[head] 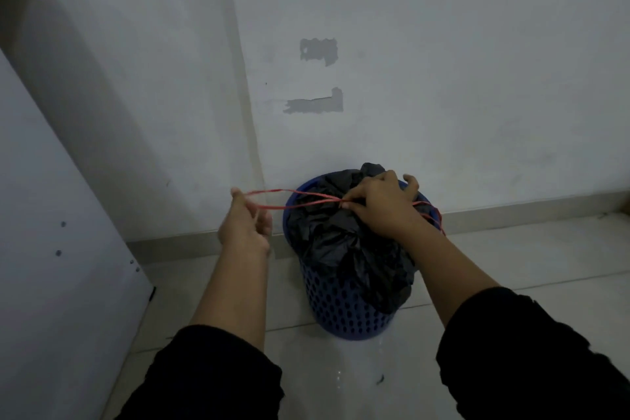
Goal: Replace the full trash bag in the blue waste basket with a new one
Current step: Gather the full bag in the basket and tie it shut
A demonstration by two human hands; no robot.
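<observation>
A blue perforated waste basket (344, 312) stands on the floor against the wall. A black trash bag (335, 242) fills it and hangs crumpled over its front rim. A thin red drawstring (293, 199) runs out of the bag's top. My left hand (243, 223) is left of the basket and pulls a loop of that string taut to the left. On top of the bag rests my right hand (383, 204), its fingers pinching the string and the gathered plastic. More red string shows at the basket's right rim (436, 215).
A white wall (443, 78) with grey patches rises right behind the basket. A white cabinet panel (51, 249) stands at the left. The tiled floor (511, 259) extends to the right and in front, with a small dark scrap (380, 379) lying near me.
</observation>
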